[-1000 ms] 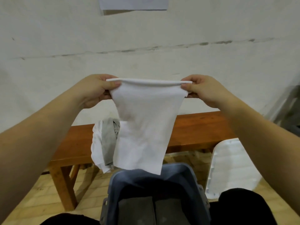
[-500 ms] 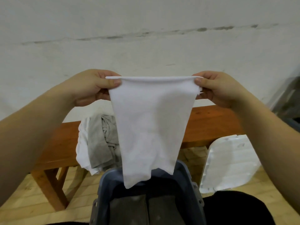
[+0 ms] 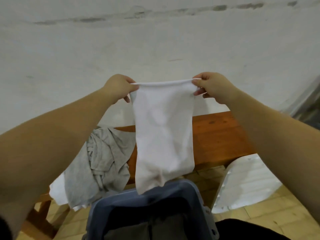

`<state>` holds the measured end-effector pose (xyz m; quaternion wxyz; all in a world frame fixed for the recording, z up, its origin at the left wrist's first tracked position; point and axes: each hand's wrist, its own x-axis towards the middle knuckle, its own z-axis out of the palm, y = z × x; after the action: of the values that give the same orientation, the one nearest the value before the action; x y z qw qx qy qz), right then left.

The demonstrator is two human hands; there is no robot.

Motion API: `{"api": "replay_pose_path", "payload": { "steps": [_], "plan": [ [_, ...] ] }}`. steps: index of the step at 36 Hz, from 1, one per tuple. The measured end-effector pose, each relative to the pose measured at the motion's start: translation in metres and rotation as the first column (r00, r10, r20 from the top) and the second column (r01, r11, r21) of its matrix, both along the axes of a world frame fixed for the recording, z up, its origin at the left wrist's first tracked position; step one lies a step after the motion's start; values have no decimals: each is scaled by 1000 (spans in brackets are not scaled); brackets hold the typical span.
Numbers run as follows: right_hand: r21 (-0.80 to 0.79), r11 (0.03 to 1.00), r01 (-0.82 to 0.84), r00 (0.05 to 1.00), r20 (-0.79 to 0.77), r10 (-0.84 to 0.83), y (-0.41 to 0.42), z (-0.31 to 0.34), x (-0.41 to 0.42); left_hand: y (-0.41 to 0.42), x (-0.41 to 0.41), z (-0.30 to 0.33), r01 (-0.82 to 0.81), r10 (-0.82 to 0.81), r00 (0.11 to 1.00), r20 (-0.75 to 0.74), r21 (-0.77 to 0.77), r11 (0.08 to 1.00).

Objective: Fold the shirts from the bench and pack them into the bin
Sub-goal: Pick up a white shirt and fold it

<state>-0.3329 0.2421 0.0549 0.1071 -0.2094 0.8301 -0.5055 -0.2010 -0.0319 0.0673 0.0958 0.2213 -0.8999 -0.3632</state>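
A folded white shirt (image 3: 163, 134) hangs in the air in front of me, stretched along its top edge. My left hand (image 3: 119, 88) pinches its upper left corner and my right hand (image 3: 212, 87) pinches its upper right corner. The shirt's lower end dangles just above the far rim of the grey-blue bin (image 3: 194, 189), which stands on the floor below me. Dark folded garments (image 3: 149, 232) lie inside the bin. Behind the shirt runs the wooden bench (image 3: 220, 137), with a crumpled grey shirt (image 3: 102, 161) and a white one (image 3: 58, 191) draped over its front edge.
A white plastic lid (image 3: 245, 182) leans against the bench to the right of the bin. A pale wall stands close behind the bench. The floor is light wooden blocks, and my dark-clad knees flank the bin at the bottom of the view.
My hands have reached farther forward and moved closer together with the white shirt, so it hangs narrower. My view has tilted down, showing more of the bin and floor.
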Motion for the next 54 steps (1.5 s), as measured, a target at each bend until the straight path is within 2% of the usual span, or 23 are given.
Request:
{"api": "replay_pose_path", "payload": {
  "steps": [6,12,17,21,25,29,34,36,39,41,43,45,48,51,54],
  "plan": [
    [-187,979,79,992,110,-59,-24,-27,-40,-3,-38,-23,-66,114,985,-126,338,939],
    [-170,981,92,985,162,-64,-24,-56,-44,-8,-40,-52,-42,93,991,-99,426,904],
    [-70,997,28,994,104,-21,-4,-69,-14,-3,-11,-69,10,9,999,-47,400,916],
    [40,999,0,998,56,-2,21,-75,30,15,31,-80,62,-73,996,43,223,973],
    [179,983,-31,999,42,24,46,-101,80,33,78,-104,136,-144,981,130,70,988],
    [286,954,-90,993,97,64,54,-147,118,48,110,-145,159,-169,969,179,70,985],
    [338,933,-124,992,31,120,59,-190,145,65,132,-183,122,-134,976,170,76,990],
    [335,937,-100,993,-30,117,61,-202,152,68,137,-191,95,-104,981,164,61,994],
    [362,931,-33,989,-122,83,62,-212,159,69,142,-197,130,-125,965,229,-5,992],
    [363,932,15,992,-124,32,63,-214,162,70,144,-198,123,-123,960,252,14,992],
    [318,944,84,995,-74,-64,64,-216,164,74,144,-194,71,-88,963,254,77,995],
    [211,957,201,975,47,-215,63,-215,166,78,140,-188,-20,-20,971,238,167,986],
    [94,921,377,866,316,-387,59,-210,168,82,133,-183,-233,173,954,244,245,941],
    [21,881,472,687,618,-383,58,-214,162,86,126,-181,-351,261,922,285,335,874],
    [-126,824,552,523,822,-225,56,-222,156,94,120,-174,-410,265,898,351,450,794]
  ]
}}
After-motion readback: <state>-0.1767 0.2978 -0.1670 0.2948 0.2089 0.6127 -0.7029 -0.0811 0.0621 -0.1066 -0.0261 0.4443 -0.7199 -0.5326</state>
